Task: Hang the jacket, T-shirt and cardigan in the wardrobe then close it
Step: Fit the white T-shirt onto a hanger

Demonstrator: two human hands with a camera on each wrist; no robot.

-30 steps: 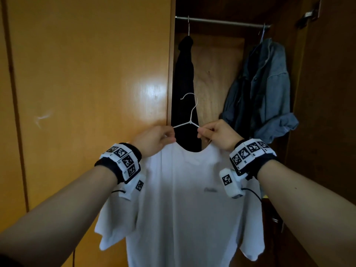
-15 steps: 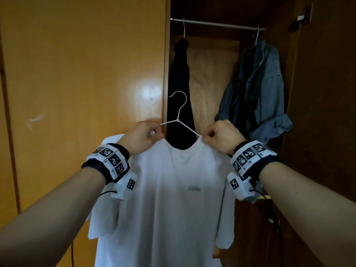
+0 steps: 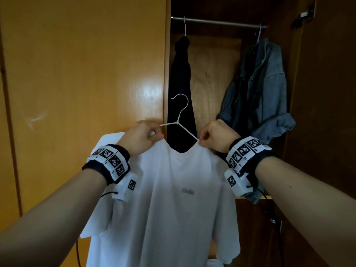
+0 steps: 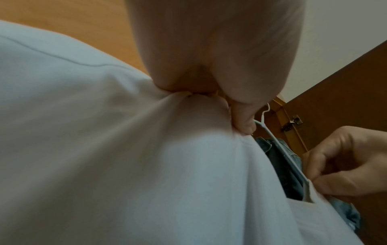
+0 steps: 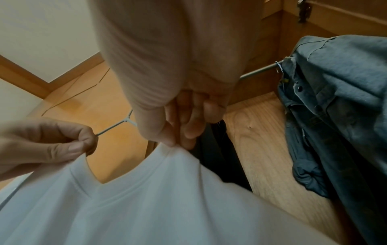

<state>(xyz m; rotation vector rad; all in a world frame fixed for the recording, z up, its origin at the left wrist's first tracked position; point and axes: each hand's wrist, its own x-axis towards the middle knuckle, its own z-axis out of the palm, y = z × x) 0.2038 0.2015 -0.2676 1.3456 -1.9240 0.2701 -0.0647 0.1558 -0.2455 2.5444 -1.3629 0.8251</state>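
Observation:
A white T-shirt [image 3: 173, 205] hangs in front of me with a thin white hanger [image 3: 180, 114] through its neck, the hook tilted left. My left hand [image 3: 143, 135] pinches the shirt's left shoulder at the collar, over the hanger's arm [image 4: 240, 127]. My right hand [image 3: 215, 136] pinches the collar's right side where the other hanger arm enters [image 5: 173, 140]. Inside the open wardrobe a black cardigan [image 3: 181, 89] hangs at the left of the rail [image 3: 217, 22]. A blue denim jacket [image 3: 258, 97] hangs at the right.
The shut orange wardrobe door [image 3: 82, 93] fills the left. The open dark door [image 3: 327, 93] with a hinge [image 3: 306, 14] stands at the right. The rail is bare between the cardigan and the jacket. A shelf edge [image 3: 265, 197] shows lower right.
My hands have spread apart along the collar and dropped a little. The hanger now tilts with its hook leaning left, and the shirt's left shoulder has lifted and spread.

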